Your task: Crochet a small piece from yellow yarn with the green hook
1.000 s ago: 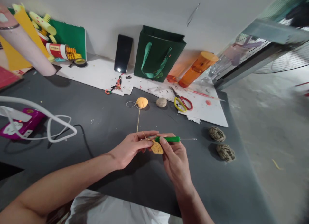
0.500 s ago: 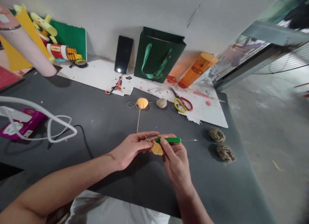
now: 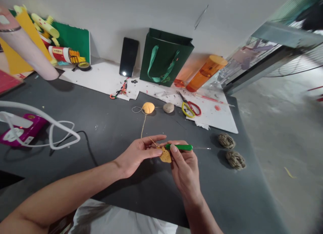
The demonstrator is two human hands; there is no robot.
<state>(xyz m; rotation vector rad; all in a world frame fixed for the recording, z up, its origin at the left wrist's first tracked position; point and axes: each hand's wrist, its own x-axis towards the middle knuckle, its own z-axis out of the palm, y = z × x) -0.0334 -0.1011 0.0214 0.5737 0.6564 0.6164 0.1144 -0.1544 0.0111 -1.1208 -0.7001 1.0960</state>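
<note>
A small yellow crochet piece is pinched between the thumb and fingers of my left hand, whose index finger is stretched out with yarn over it. My right hand grips a crochet hook by its green handle; a thin metal shaft points out to the right, and the other tip meets the stitches, partly hidden by fingers. From my left hand a strand runs up to a ball of yellow yarn on the dark table. Beside that ball lies a small beige yarn ball.
Scissors with red and yellow handles lie partly on a white board. Two olive yarn bundles rest at the right. Behind stand a phone, a green paper bag and an orange bottle. A purple power strip with cables lies left.
My right hand and the crochet hook have shifted slightly to the right. The crochet piece has moved a little with them, and my left index finger is raised slightly.
</note>
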